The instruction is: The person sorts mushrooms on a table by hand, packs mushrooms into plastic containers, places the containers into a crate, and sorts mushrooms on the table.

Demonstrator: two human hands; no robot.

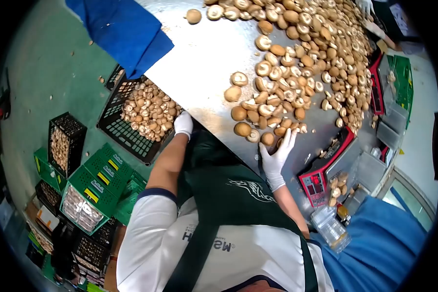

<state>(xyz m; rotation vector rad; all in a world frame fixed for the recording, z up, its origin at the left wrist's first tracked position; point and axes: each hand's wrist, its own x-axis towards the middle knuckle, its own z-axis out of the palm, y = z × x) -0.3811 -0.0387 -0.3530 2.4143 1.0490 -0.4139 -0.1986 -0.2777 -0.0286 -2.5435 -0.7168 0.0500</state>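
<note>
Where the right hand (276, 163) opens wide at the desk's (204, 63) near edge, mushrooms (242, 129) should handle light and bruisable, best cupped under caps; the left hand's (184, 124) grip cannot be told.

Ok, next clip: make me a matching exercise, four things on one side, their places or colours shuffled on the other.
1. Left hand
2. Right hand
3. Apron
4. Cloth at the table's edge

A. blue
B. beside loose mushrooms
C. by a black crate
D. dark green

Pairs: 1-C, 2-B, 3-D, 4-A
</note>
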